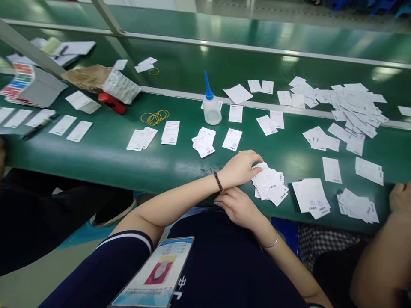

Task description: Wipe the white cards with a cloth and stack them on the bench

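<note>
The left hand (239, 169) curls closed on a stack of paper slips (269, 184) on the table (180, 164); the right hand (236, 207), loosely curled and empty, lies just beside it.

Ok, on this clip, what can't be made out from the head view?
Head view:
- Print on the paper slips: too small to read.
- Stack of paper slips: the left hand covers its near corner; the count cannot be told.
- Right hand: its palm faces down, hiding whether it holds anything.
- Co-worker's hand: cut off by the right edge.
- ID badge: cut off by the bottom edge.
</note>
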{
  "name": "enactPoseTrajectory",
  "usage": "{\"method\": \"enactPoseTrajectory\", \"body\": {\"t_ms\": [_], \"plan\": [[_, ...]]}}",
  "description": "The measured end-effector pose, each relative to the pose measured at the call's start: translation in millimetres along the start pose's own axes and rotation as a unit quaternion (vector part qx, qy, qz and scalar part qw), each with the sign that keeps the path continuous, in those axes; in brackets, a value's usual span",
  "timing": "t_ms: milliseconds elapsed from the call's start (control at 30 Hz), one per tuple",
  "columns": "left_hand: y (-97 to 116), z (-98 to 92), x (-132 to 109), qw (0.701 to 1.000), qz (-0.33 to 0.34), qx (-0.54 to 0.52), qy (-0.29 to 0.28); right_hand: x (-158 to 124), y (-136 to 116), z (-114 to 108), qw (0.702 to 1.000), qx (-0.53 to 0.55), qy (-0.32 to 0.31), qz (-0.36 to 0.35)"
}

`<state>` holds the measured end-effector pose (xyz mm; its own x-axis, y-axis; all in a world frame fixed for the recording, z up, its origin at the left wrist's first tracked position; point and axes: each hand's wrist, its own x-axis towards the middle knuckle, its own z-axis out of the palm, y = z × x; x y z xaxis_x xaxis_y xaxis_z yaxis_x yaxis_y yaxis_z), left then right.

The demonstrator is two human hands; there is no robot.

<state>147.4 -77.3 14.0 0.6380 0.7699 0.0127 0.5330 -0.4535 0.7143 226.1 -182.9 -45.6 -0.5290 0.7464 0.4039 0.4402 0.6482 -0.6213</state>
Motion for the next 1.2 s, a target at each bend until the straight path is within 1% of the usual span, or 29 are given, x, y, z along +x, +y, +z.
{"method": "enactPoseTrajectory", "body": {"t_ms": [100,200,233,300,400,467,533,600,733,900,967,1067,1200], "plan": [[-5,-5.4,-18,1.0,0.003,0.01,0.012,0,0,-1,1.0,0.018,-0.004,0.004],[-20,-10.1,-40,0.999,0.014,0.019,0.049,1,-2,-3,1.0,0.02,-0.009,0.009],[-27,-12.9,-47,0.997,0.016,0.024,0.071,1,-3,-4,1.0,0.017,-0.013,0.009],[-44,-22.5,-61,0.989,0.002,0.046,0.138,2,-4,-6,1.0,0.014,-0.023,0.01],[-73,-46.7,-75,0.961,-0.067,0.101,0.248,3,-6,-7,0.999,0.017,-0.03,0.016],[-91,-64.5,-80,0.946,-0.121,0.118,0.279,3,-6,-7,0.999,0.018,-0.029,0.017],[-108,-78.6,-82,0.942,-0.166,0.1,0.273,3,-6,-6,0.999,0.018,-0.03,0.019],[-120,-87.5,-80,0.944,-0.199,0.061,0.257,4,-6,-6,0.999,0.018,-0.035,0.025],[-133,-94.9,-69,0.945,-0.226,-0.01,0.235,5,-8,-7,0.999,0.009,-0.03,0.02],[-134,-99.6,-54,0.943,-0.258,-0.037,0.207,6,-9,-8,1.0,0.003,-0.021,0.021],[-134,-101.2,-50,0.944,-0.26,-0.035,0.199,7,-10,-8,0.999,0.003,-0.024,0.025],[-133,-103.5,-49,0.944,-0.255,-0.045,0.203,7,-10,-8,0.999,0.002,-0.023,0.024],[-127,-107.3,-54,0.937,-0.241,-0.132,0.218,8,-10,-9,1.0,0.0,-0.021,0.021]]}}
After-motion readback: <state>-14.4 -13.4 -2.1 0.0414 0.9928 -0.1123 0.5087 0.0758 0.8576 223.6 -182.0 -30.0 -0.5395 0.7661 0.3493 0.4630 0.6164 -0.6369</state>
